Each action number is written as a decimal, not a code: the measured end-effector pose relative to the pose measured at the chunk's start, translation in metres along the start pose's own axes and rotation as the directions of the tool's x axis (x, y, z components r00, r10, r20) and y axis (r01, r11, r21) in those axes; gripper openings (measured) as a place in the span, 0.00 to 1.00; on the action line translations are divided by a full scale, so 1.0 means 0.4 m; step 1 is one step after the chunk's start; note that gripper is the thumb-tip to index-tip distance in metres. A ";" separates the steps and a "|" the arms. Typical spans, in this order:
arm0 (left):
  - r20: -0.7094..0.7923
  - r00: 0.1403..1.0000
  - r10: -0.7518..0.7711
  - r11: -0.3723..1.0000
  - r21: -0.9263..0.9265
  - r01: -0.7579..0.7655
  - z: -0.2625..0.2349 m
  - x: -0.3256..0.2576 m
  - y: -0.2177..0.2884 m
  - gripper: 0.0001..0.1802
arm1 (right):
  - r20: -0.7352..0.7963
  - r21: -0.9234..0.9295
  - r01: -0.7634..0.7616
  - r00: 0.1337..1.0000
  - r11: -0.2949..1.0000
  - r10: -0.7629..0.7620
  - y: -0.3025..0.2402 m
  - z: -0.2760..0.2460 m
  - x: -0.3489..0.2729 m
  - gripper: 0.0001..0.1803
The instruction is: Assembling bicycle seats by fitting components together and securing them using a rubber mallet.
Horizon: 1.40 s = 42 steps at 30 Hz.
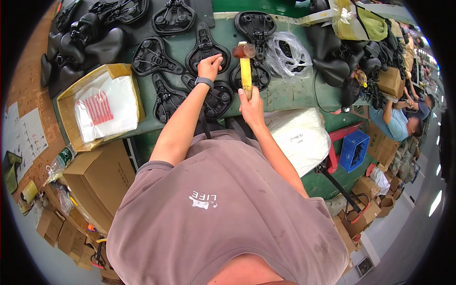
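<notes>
Several black bicycle saddles lie underside up on the green table. My left hand (pixel 210 67) is over one saddle (pixel 204 45) in the middle, its fingers drawn together in a pinch; anything between them is too small to make out. My right hand (pixel 252 107) grips the yellow handle of a mallet (pixel 245 71). The mallet's reddish-brown head is above the saddle (pixel 256 28) at the far right of the group and hides part of it. Another saddle (pixel 219 99) lies partly under my left forearm.
An open carton (pixel 137 90) lined with a white bag stands left of the saddles. Clear plastic wrap (pixel 289 57) lies at the right, before a heap of black saddles (pixel 327 52). A white sack (pixel 304 137) and a blue crate (pixel 354 151) are lower right. Co-workers (pixel 396 121) are farther right.
</notes>
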<state>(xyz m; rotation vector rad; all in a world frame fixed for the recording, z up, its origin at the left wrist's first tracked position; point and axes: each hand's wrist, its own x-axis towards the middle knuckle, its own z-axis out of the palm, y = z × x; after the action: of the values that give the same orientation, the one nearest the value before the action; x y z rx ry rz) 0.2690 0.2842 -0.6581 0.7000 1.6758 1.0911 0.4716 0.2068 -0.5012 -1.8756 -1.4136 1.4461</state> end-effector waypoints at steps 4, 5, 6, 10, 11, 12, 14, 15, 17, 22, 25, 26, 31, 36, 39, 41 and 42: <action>-0.024 0.996 0.082 0.996 -0.018 -0.082 -0.033 -0.014 0.003 0.18 | -0.046 -0.036 0.358 0.932 0.933 -0.359 -0.014 0.035 -0.008 0.25; -0.064 0.997 0.038 0.991 -0.127 -0.046 -0.036 -0.021 0.025 0.18 | -0.086 -0.089 0.450 0.885 0.888 -0.457 0.018 0.046 0.002 0.25; -0.125 0.991 0.049 0.970 -0.231 -0.077 -0.051 -0.031 0.045 0.18 | -0.120 -0.145 0.535 0.825 0.832 -0.552 0.050 0.059 0.012 0.25; -0.406 0.838 0.365 0.921 0.291 -0.261 -0.183 -0.047 0.106 0.13 | 0.006 -0.500 0.121 0.991 0.857 -0.137 0.190 0.091 0.073 0.24; -0.297 0.868 0.397 0.854 0.467 -0.231 -0.227 -0.033 0.084 0.13 | 0.036 -0.488 0.173 0.983 0.855 -0.179 0.158 0.076 0.067 0.23; -0.181 0.899 0.400 0.753 0.624 -0.209 -0.262 -0.015 0.066 0.13 | 0.049 -0.443 0.169 0.985 0.880 -0.165 0.122 0.067 0.074 0.22; 0.109 0.915 0.389 0.614 0.710 -0.345 -0.302 0.043 0.083 0.16 | 0.027 -0.304 0.191 0.981 0.933 -0.192 0.066 0.040 0.084 0.22; 0.233 0.919 0.317 0.546 0.748 -0.378 -0.316 0.047 0.087 0.15 | -0.005 -0.237 0.189 0.981 0.953 -0.196 0.051 0.036 0.052 0.22; 0.396 0.867 0.302 0.473 0.728 -0.497 -0.344 0.115 0.099 0.14 | -0.035 -0.192 0.192 0.979 0.962 -0.203 0.057 0.032 0.058 0.21; 0.078 0.879 0.471 0.647 0.647 -0.404 -0.287 0.026 0.115 0.12 | -0.069 -0.117 0.121 0.989 0.986 -0.130 0.093 -0.002 0.027 0.20; 0.398 0.755 0.521 0.439 0.634 -0.637 -0.276 -0.118 0.067 0.09 | -0.008 -0.039 -0.047 0.999 0.998 0.047 0.075 -0.008 -0.007 0.21; 0.481 0.756 0.445 0.368 0.671 -0.644 -0.272 -0.153 0.036 0.12 | -0.009 -0.036 -0.049 0.999 0.998 0.049 0.076 -0.002 -0.007 0.21; 0.569 0.773 0.280 0.235 0.740 -0.630 -0.210 -0.098 -0.007 0.22 | 0.031 -0.009 -0.100 0.995 0.995 0.100 0.083 0.003 -0.006 0.20; 0.599 0.797 0.075 0.080 0.793 -0.603 -0.141 -0.081 0.017 0.28 | 0.033 -0.007 -0.109 0.994 0.994 0.109 0.084 0.000 0.005 0.20; 0.593 0.801 0.088 0.084 0.797 -0.599 -0.126 -0.097 0.036 0.22 | 0.018 0.015 -0.105 0.994 0.994 0.105 0.091 -0.003 -0.003 0.21; 0.546 0.833 0.089 0.081 0.830 -0.552 -0.128 -0.095 0.029 0.14 | 0.013 0.021 -0.096 0.995 0.995 0.095 0.087 -0.007 0.000 0.21; 0.545 0.833 0.093 0.080 0.830 -0.552 -0.133 -0.093 0.025 0.14 | 0.016 0.029 -0.083 0.996 0.996 0.082 0.086 -0.008 -0.002 0.21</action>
<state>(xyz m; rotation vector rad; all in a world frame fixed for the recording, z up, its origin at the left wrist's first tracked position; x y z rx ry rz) 0.2321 0.2393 -0.6272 2.1251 1.7616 -0.1739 0.4909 0.1926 -0.5259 -1.9292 -1.3287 1.5145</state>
